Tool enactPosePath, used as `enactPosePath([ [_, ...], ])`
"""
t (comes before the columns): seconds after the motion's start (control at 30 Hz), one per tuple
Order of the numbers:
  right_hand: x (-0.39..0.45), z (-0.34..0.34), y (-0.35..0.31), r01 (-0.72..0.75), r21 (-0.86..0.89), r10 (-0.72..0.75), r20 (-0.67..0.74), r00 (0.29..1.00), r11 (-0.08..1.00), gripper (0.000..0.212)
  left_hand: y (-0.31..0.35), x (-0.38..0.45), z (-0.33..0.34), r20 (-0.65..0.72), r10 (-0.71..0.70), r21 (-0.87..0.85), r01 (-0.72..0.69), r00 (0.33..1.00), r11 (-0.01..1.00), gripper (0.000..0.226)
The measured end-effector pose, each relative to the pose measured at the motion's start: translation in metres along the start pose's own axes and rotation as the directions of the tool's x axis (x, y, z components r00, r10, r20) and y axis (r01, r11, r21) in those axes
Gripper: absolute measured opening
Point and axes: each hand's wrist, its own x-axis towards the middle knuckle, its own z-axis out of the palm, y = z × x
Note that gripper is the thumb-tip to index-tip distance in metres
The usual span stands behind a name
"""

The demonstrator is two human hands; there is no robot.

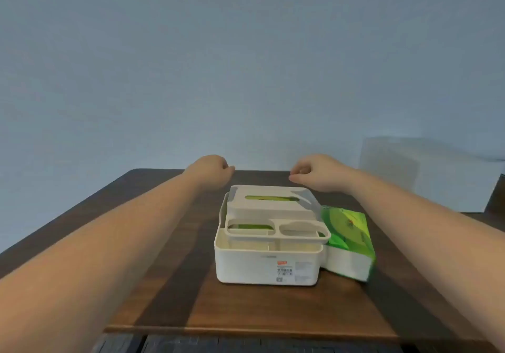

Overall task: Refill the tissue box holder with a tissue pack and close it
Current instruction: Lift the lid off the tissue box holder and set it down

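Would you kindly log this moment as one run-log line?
hands: left, right curled, empty, beyond holder | lid on | tissue pack beside holder, right

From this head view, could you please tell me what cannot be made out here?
- Fingertips of left hand and right hand: curled away from the camera.
- Tissue box holder label: print too small.
- Holder's interior: covered by its lid.
- Green tissue pack: its left end is behind the holder, its print blurred.

Both forearms showing bare, no sleeves reaching into view; left hand (pixel 216 167) and right hand (pixel 314 171) wearing no gloves, rings or watch; wrists unadorned; edges blurring slightly.
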Motion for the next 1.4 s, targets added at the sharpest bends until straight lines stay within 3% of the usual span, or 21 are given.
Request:
enactPosePath([
  [0.17,-0.019,0.005,-0.011,0.077,-0.001,-0.076,0.168,0.983,0.997,0.039,-0.012,-0.022,0.004,0.027,0.002,0.004,-0.002,1.0,1.0,0.037],
  [0.3,-0.026,0.006,-0.006,0.056,-0.015,-0.052,0.178,0.983,0.998,0.048,-0.017,-0.033,0.005,-0.002,-0.003,-0.038,0.003,1.0,0.999,0.034],
  [0.47,-0.034,0.01,0.003,0.058,-0.044,-0.048,0.194,0.98,0.997,0.045,-0.019,-0.041,0.008,0.06,0.048,-0.141,-0.039,0.997,0.989,0.033],
  [0.7,-0.034,0.021,0.014,0.043,-0.199,-0.003,0.196,0.981,0.979,0.05,-0.015,-0.043,0.016,0.056,0.15,-0.191,-0.137,0.987,0.972,0.055],
  [0.87,-0.03,0.021,0.018,-0.035,-0.247,0.096,0.236,0.967,0.968,0.059,-0.008,-0.041,0.007,0.256,0.218,-0.142,-0.186,0.942,0.972,0.058],
  [0.93,-0.031,0.02,0.022,-0.119,-0.125,0.148,0.256,0.955,0.985,0.062,-0.009,-0.038,0.01,0.298,0.196,-0.159,-0.154,0.934,0.975,0.062],
  [1.1,-0.032,0.025,0.023,-0.172,0.141,0.148,0.162,0.976,0.975,0.062,-0.013,-0.035,0.02,0.189,0.132,-0.264,-0.079,0.973,0.961,0.069],
  [1.4,-0.032,0.011,-0.003,-0.109,0.089,0.114,-0.056,0.992,0.99,0.058,-0.012,-0.03,0.013,-0.016,0.031,-0.444,-0.035,0.999,0.895,0.065],
])
